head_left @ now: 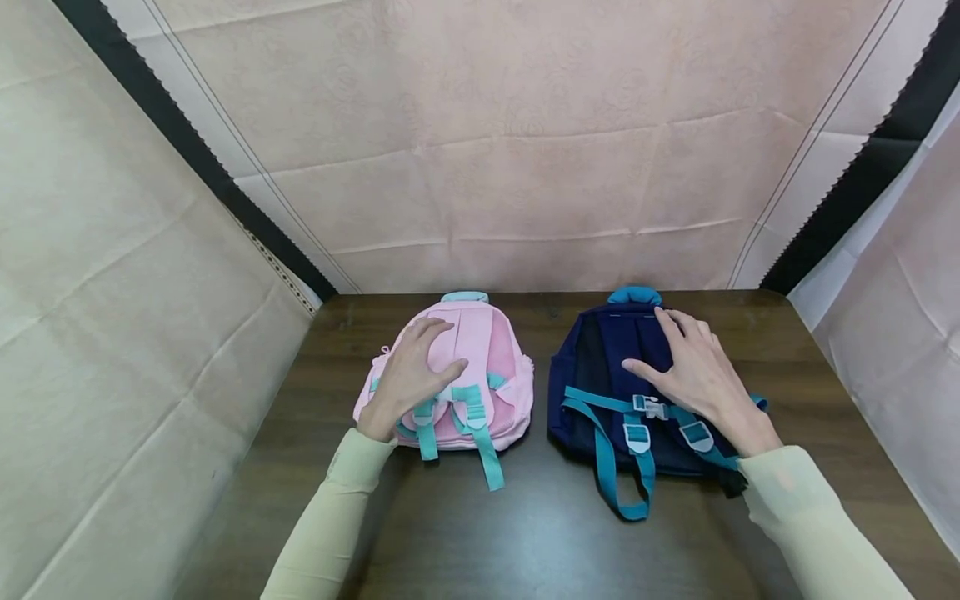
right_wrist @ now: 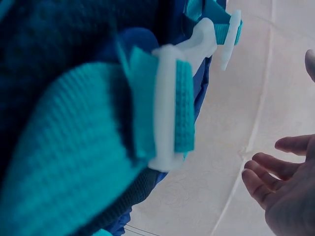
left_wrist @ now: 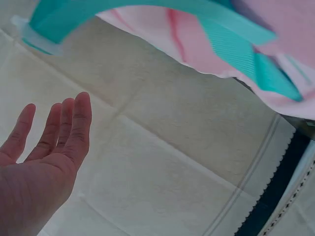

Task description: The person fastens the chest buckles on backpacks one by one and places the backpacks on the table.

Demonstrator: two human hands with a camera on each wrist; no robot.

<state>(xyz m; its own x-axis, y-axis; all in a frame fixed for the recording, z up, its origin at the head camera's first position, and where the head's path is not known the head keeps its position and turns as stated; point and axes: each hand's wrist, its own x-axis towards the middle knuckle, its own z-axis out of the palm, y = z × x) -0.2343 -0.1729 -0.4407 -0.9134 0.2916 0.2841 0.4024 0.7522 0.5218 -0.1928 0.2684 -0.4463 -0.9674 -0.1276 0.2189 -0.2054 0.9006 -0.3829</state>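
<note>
Nearest, two pale sleeves [head_left: 322, 517] come in from the bottom of the head view, both cut off by it, as is the near edge of the brown bench [head_left: 450, 550]. Teal straps [head_left: 487, 458] trail from the pink backpack onto the bench; a teal loop [head_left: 606, 458] hangs out from the navy backpack.

Beyond, the left hand [head_left: 408, 375] is over the pink backpack [head_left: 472, 333], hiding part of its left side; the right hand [head_left: 697, 367] is over the navy backpack [head_left: 600, 358], covering much of its right side. Both hands have fingers and thumb apart, gripping nothing. From above, contact is hard to judge, but each wrist view shows a gap between the fingers and the bag parts in sight. There the bags are cropped, the left palm is cut by the frame, and the right hand runs off the edge; the strap close to the right camera is blurred.

The backpacks lie side by side on the bench, apart, strap sides up, a white buckle [head_left: 649, 407] across the navy one. Farther off are a pale blue handle [head_left: 465, 297] and a brighter blue handle [head_left: 634, 296], then creased pale cloth [head_left: 525, 167] with dark bands [head_left: 217, 183], running out of frame.
</note>
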